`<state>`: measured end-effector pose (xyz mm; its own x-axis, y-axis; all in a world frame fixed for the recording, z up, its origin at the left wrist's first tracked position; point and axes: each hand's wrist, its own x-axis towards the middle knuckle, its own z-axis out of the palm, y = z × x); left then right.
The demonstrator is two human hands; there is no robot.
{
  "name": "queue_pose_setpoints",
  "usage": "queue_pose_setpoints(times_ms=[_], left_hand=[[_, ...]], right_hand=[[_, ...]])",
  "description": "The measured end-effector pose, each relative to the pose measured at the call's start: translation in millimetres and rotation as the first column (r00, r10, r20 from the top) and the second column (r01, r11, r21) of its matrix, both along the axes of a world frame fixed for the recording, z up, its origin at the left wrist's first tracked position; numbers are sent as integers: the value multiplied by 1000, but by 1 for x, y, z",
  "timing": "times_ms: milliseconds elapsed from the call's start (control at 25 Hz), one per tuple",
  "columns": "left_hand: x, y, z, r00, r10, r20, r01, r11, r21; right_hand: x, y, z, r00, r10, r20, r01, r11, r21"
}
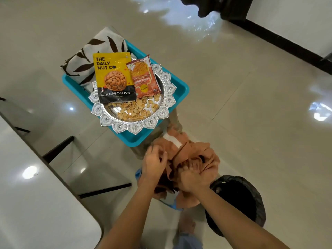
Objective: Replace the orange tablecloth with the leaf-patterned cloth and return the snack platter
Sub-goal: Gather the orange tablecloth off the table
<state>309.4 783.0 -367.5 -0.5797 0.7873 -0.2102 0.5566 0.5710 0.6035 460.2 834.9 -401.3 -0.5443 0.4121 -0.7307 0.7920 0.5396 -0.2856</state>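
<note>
The left hand (pixel 154 164) and right hand (pixel 192 177) both clutch the bunched orange cloth (pixel 203 155). The leaf cloth (pixel 89 56) lies ahead-left in the tray (pixel 179 88), behind the platter (pixel 133 126), nearer the left hand.

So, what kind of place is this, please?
Probably a home dining area, though I cannot be sure: a glossy tiled floor, a white table, a silver snack platter on a turquoise tray, and an orange tablecloth.
</note>
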Motion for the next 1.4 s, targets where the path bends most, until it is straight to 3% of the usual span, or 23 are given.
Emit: queue_pose_setpoints(times_ms=[40, 80, 120, 160, 240, 320, 400, 480, 560, 640, 800, 880, 1040, 1240, 1400], left_hand=[[-1, 4, 3, 998, 11, -55, -7, 997, 80], [-3, 6, 4, 989, -51, -138, 61, 996, 66], [-4, 9, 4, 958, -191, -213, 185, 982, -47], [-5, 12, 2, 914, -329, -239, 294, 941, -169], [-6, 13, -2, 854, -512, -92, 440, 806, -396], [-5, 2, -12, 843, -536, 44, 481, 715, -507], [0, -12, -24, 812, -577, 88, 518, 644, -563], [3, -23, -40, 847, -521, 106, 487, 681, -547], [3, -31, -47, 910, -413, -26, 347, 795, -498], [3, -42, -47, 946, -308, -101, 217, 833, -510], [9, -53, -35, 978, -205, -42, 143, 798, -586], [9, -54, -40, 985, -174, 2, 142, 798, -586], [0, -47, -38, 952, -304, -48, 235, 819, -524], [-18, -15, -37, 865, -495, -84, 384, 760, -524], [-6, -1, -30, 863, -504, -43, 408, 744, -529]], right_hand=[[-2, -1, 4, 996, -61, -59, 51, 986, -157], [-2, -4, 9, 981, -128, -145, 91, 967, -238], [2, -4, 11, 951, -187, -246, 139, 970, -201], [6, -3, 13, 909, -214, -356, 203, 977, -69], [18, 0, 17, 876, -199, -440, 341, 900, 273], [29, 12, 20, 927, -265, -264, 355, 846, 398], [36, 31, 16, 943, -323, -79, 332, 900, 283], [37, 43, 10, 938, -345, -29, 342, 913, 223], [33, 54, 8, 901, -413, -136, 434, 843, 317], [27, 57, 12, 871, -433, -231, 490, 783, 383], [25, 39, -2, 984, -153, -87, 176, 868, 465], [27, 32, -6, 984, -164, -66, 176, 871, 459], [36, 33, -5, 962, -272, -11, 258, 898, 358], [41, 15, -9, 767, -642, 3, 619, 741, 258], [49, -6, -17, 754, -654, 55, 629, 743, 228]])
